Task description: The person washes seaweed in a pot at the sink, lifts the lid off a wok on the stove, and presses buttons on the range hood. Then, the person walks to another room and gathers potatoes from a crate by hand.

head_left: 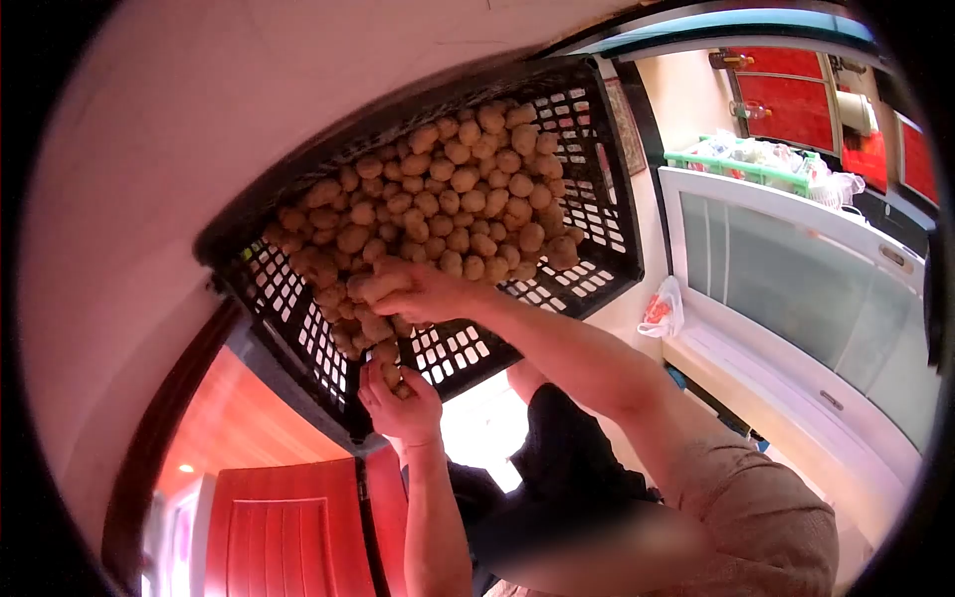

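A black slatted plastic crate (602, 199) holds a heap of small, round brown potatoes (463, 204). My right hand (428, 294) reaches in over the near side of the heap, its fingers curled around a potato (386, 286). Low at the crate's near edge, my left hand (406, 408) is cupped and closed around a few small potatoes (396, 384). My left palm and some of what it holds are hidden by the fingers.
A pale wall (149, 189) runs along the crate's far side. To the right are a white sliding door (796, 279), a knotted plastic bag (662, 308) and a green basket (741, 171) of bags and bottles. A red wooden door (279, 532) stands at lower left.
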A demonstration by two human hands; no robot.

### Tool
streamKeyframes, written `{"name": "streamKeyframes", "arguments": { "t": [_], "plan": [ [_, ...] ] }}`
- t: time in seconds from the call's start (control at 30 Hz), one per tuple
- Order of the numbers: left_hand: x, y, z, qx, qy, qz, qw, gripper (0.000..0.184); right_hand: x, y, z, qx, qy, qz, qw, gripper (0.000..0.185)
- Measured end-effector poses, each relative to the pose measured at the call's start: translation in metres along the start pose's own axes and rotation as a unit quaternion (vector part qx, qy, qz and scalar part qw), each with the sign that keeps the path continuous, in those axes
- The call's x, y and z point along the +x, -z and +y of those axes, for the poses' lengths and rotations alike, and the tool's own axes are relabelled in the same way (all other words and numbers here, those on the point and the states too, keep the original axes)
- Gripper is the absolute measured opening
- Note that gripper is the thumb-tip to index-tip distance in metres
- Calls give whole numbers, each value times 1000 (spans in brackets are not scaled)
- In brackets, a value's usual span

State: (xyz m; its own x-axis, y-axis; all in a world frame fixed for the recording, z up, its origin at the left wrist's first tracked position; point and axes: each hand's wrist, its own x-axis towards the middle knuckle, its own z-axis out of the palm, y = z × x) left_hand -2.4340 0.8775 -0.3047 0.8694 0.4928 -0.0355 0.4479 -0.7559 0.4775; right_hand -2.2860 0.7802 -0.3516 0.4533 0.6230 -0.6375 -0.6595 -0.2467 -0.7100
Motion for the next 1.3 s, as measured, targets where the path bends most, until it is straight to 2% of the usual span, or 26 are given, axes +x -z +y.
{"name": "streamKeyframes", "arguments": {
  "t": [0.03,0.1,0.13,0.2,0.27,0.3,0.33,0.37,0.43,0.47,0.5,0.57,0.6,0.63,0.73,0.8,0.87,0.9,0.93,1.03,1.1,1.13,1.2,1.23,1.27,1.3],
  "plan": [
    [-1,1,0,3,0,1,1000,36,-19,11,-5,2,1,-2,1000,23],
    [0,1,0,5,3,-13,1000,37,-40,23,-8,23,-85,-59,994,31],
    [-1,1,2,-18,47,-30,998,38,-48,26,-8,29,-112,-79,990,34],
    [1,3,0,-34,29,-31,999,38,-66,14,-2,307,-142,-24,941,32],
    [6,5,1,-48,22,-35,998,37,-70,8,-2,358,-96,-57,927,38],
    [8,8,3,-195,103,-44,974,36,-73,6,-2,407,-54,-87,908,44],
    [8,12,3,-335,183,-52,923,35,-76,3,-1,409,-56,-87,907,44],
    [8,14,2,-399,246,-56,882,35,-77,0,-4,450,-37,-80,888,50],
    [23,33,32,-410,219,-25,885,34,-76,-6,-4,533,3,-61,844,65],
    [27,38,45,-435,236,-19,869,35,-72,-9,6,557,35,-104,823,70],
    [27,33,51,-432,235,-21,870,35,-73,-11,8,559,36,-105,821,70],
    [30,24,61,-373,22,26,927,38,-77,-23,12,634,8,-85,768,70],
    [34,27,66,-254,-91,-15,963,41,-79,-29,19,657,11,-54,752,69],
    [40,27,74,-171,-170,-71,968,41,-80,-30,25,657,10,-57,752,69],
    [35,24,85,-92,-203,-115,968,45,-85,-26,44,676,38,-44,735,63],
    [32,26,90,-75,-170,-193,963,49,-87,-25,49,687,40,-80,721,61],
    [37,30,95,-80,-147,-188,968,52,-89,-25,46,696,43,-115,707,59],
    [39,33,99,-88,-124,-182,971,55,-91,-27,38,693,17,-77,716,54],
    [40,36,104,-89,-127,-182,971,55,-93,-27,33,689,-7,-39,724,50],
    [39,52,122,-8,-163,-199,966,59,-82,-31,55,686,2,-75,724,43],
    [37,61,129,20,-155,-218,963,61,-90,-33,30,704,-12,-61,707,36],
    [35,58,127,33,-167,-199,965,59,-90,-40,26,610,132,-26,781,36],
    [33,48,116,5,-175,-201,964,57,-87,-50,30,770,79,-48,631,39],
    [34,45,112,-28,-184,-201,962,56,-86,-50,33,771,79,-50,630,39],
    [42,54,118,-25,-189,-202,961,41,-85,-47,34,729,86,-67,675,42],
    [48,51,111,-24,-189,-201,961,41,-85,-42,41,749,27,-80,657,44]
  ]
}}
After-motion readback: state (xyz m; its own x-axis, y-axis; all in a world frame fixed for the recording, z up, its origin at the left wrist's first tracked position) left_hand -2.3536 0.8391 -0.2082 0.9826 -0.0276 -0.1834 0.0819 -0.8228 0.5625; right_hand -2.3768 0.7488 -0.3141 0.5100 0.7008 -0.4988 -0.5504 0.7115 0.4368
